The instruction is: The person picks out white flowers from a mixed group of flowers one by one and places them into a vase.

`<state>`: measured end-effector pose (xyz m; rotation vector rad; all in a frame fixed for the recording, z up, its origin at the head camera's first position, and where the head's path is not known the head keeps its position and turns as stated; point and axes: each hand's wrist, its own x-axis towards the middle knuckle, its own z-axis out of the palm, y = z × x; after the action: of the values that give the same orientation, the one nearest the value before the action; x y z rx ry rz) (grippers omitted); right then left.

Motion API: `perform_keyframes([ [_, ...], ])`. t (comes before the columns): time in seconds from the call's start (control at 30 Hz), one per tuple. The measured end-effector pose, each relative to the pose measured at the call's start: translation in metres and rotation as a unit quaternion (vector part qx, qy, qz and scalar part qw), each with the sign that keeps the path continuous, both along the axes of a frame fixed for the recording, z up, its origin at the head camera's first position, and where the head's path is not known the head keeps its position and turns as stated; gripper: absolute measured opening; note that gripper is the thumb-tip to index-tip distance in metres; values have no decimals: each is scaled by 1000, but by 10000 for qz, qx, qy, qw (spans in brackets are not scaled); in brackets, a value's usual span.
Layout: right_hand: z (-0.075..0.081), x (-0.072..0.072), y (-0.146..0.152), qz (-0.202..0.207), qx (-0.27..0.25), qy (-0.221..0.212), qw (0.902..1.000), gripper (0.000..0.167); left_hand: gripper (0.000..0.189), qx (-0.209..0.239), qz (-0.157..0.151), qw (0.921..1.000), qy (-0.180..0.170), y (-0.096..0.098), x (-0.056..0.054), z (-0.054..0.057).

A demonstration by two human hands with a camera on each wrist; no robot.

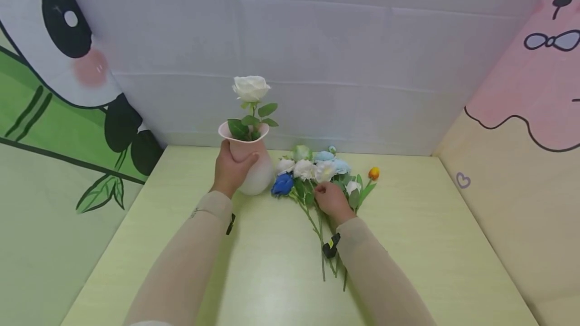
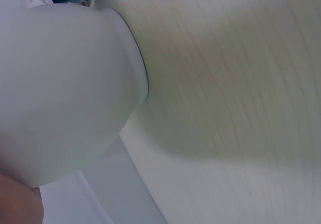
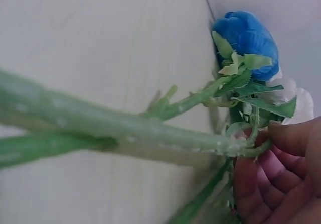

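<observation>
1. We see a ceramic-looking vase (image 1: pixel 257 177), pink at its flared mouth and fading to white on its round belly; it sits towards the back of a pale wood-grain table (image 1: pixel 272 265), left of a heap of flowers, and looks roughly upright; whether its base lies wholly flat we cannot tell.
2. We find the left hand (image 1: pixel 233 167) holding the vase just below the mouth, thumb across the front, other fingers going round the left side and partly hidden; the grip seems meant to keep the vase steady.
3. Inside the vase we see one white rose (image 1: pixel 251 88), its bloom and green leaves standing above the rim; the lower stem is hidden.
4. We find the right hand (image 1: pixel 334 201) over the heap, thumb and fingertips pinched narrowly on a green stem (image 3: pixel 175 136) close to the flower heads, perhaps to single it out from its neighbours.
5. Beside the vase we see the heap, blooms mostly away from us, stems towards us: a blue rose (image 1: pixel 282 185), white blooms (image 1: pixel 304 169), light-blue blooms (image 1: pixel 340 166) and, at the right edge, an orange tulip (image 1: pixel 373 173).
</observation>
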<state>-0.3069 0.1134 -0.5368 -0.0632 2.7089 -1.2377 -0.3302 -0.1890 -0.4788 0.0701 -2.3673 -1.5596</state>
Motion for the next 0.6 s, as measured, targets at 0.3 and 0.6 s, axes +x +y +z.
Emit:
perform_keyframes([
  [0.3, 17, 4, -1, -87, -996, -338, 9944, 18, 90, 6, 7, 10000, 8, -1, -1, 0],
  [0.6, 21, 8, 1, -397, -2033, -719, 9757, 42, 90, -4, 25, 10000, -28, 0, -1, 0],
])
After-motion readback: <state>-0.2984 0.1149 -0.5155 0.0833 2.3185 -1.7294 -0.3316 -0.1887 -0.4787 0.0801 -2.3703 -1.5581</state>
